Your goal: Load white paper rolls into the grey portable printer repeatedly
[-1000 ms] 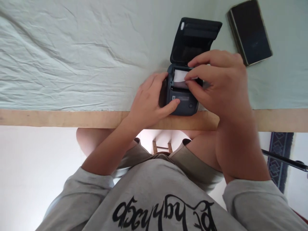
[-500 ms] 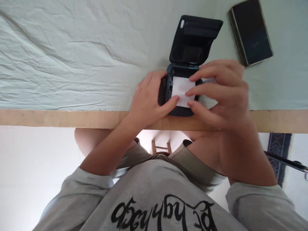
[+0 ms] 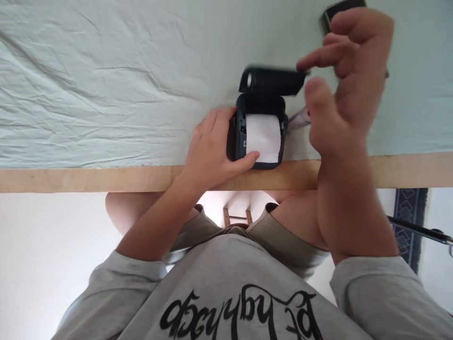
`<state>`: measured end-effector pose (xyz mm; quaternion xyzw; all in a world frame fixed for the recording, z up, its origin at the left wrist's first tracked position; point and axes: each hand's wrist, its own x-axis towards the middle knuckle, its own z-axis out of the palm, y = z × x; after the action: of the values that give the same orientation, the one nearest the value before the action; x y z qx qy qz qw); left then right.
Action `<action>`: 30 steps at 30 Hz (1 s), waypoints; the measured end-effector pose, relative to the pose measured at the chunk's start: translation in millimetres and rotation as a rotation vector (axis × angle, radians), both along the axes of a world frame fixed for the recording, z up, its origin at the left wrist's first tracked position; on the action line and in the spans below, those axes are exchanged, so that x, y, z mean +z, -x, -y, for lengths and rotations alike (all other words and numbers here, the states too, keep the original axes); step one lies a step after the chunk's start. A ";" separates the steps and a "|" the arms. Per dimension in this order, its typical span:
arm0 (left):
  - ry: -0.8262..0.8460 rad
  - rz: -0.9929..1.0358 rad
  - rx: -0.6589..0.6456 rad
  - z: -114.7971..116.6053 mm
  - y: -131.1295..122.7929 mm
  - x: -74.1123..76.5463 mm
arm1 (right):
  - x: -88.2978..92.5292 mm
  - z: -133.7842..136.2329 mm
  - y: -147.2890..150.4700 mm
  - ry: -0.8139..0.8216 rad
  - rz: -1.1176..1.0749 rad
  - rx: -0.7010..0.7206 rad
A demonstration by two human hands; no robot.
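Observation:
A small dark portable receipt printer lies at the table's front edge with its hinged lid partly raised. White paper covers the middle of its compartment. My left hand is closed around the printer's left side, its thumb resting on the paper near the front. My right hand is up by the lid's right corner. Its index fingertip touches that corner, the thumb stands apart below, and the other fingers are curled. A slim white object lies right of the printer, partly hidden behind my right hand.
Behind my right hand is a dark phone-like block, mostly covered. A wrinkled pale green cloth spreads over the table, whose wooden edge runs along the front. A dark patterned strip shows at lower right.
My right hand has left the paper and moved up to the lid. The lid has tilted down from its more upright position. My left hand still holds the printer.

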<state>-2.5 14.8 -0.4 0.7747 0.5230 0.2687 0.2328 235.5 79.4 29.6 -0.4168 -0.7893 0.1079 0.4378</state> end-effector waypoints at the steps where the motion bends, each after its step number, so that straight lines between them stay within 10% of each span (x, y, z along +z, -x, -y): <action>1: 0.001 0.000 -0.001 -0.1 -0.2 0.0 | 2.3 2.6 -0.5 0.010 -0.027 -0.063; 30: -0.116 -0.088 0.001 1.6 -7.7 -2.7 | 17.9 10.9 -1.2 0.444 0.277 -0.043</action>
<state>5.2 13.2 -3.0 0.7978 0.5165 0.2644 0.1642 236.7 68.5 47.5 -0.5299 -0.7898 0.2110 0.2256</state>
